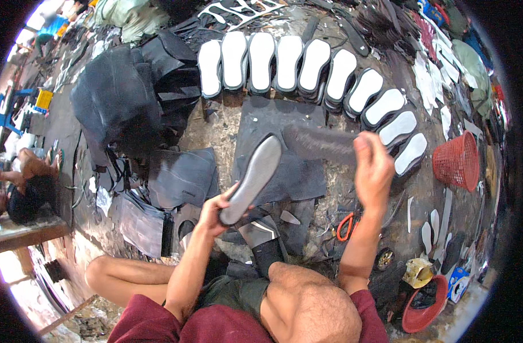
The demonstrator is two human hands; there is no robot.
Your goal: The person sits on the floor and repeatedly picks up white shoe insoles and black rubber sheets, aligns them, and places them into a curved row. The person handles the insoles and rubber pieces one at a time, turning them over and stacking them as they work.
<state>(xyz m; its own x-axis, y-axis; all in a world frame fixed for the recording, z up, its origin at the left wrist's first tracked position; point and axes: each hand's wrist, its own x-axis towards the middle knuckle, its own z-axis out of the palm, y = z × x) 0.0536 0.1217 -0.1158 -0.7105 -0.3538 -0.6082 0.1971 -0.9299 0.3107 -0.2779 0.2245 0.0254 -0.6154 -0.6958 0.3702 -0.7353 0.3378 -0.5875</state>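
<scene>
My left hand (217, 212) grips the heel end of a shoe sole (253, 180), dark-edged with a light grey upper face. Its toe end points up and slightly right. Off to the right, my raised right hand (371, 163) pinches one end of a long dark piece (319, 143), smeared by motion. This piece reaches left toward the sole's toe; whether the two touch I cannot tell. Beneath them lie dark flat sheets (293, 177) on the floor. Beyond, stacks of white-topped soles (287, 63) stand in an arc curving down to the right.
Black sheet material (115, 97) is heaped at the left, with smaller cut sheets (144, 226) nearer me. Orange-handled scissors (345, 227) lie near my right forearm. A red basket (456, 162) and a red bowl (424, 306) stand at the right. Another person (27, 183) is at the far left.
</scene>
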